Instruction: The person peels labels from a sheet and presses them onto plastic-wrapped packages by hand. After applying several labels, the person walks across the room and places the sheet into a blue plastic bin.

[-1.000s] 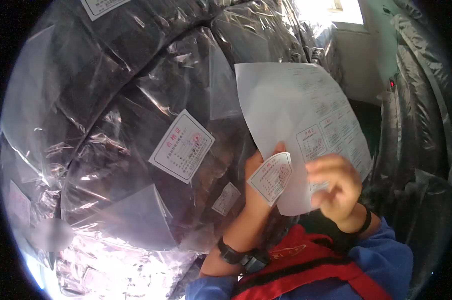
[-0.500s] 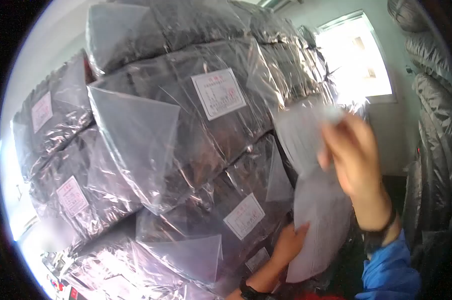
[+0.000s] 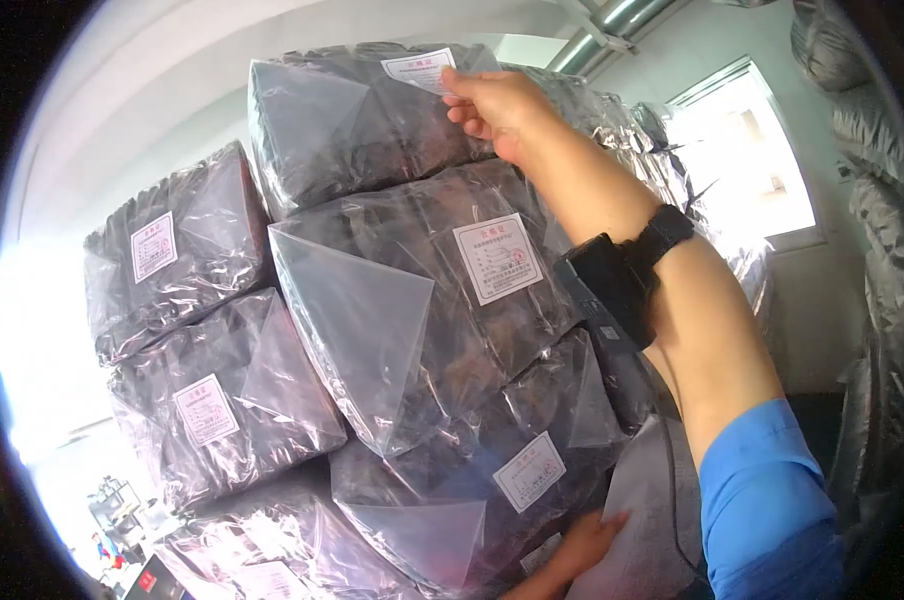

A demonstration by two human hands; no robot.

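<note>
My right hand [image 3: 497,105], reaching up at the top of the stack, pinches the lower right corner of a white printed label [image 3: 422,72]. That label lies against the upper plastic-wrapped bale [image 3: 372,140]; whether it is fully stuck cannot be made out. Low in the view, my left hand [image 3: 590,540] grips the edge of a whitish label sheet [image 3: 647,490], its fingers partly hidden. Just below my right hand, the middle bale [image 3: 402,220] carries its own label [image 3: 497,258] with red and black print.
More wrapped bales carry labels on the left [image 3: 177,260] and below [image 3: 472,490]. Grey wrapped bundles [image 3: 882,240] line the right side. A bright window [image 3: 747,155] is behind, and a pipe [image 3: 612,30] runs overhead. A black device [image 3: 607,290] with a cable is strapped to my right wrist.
My right hand has moved up and left from beside the sheet to the top bale, bringing a label against it. The view has tilted upward; my left hand stays at the sheet.
</note>
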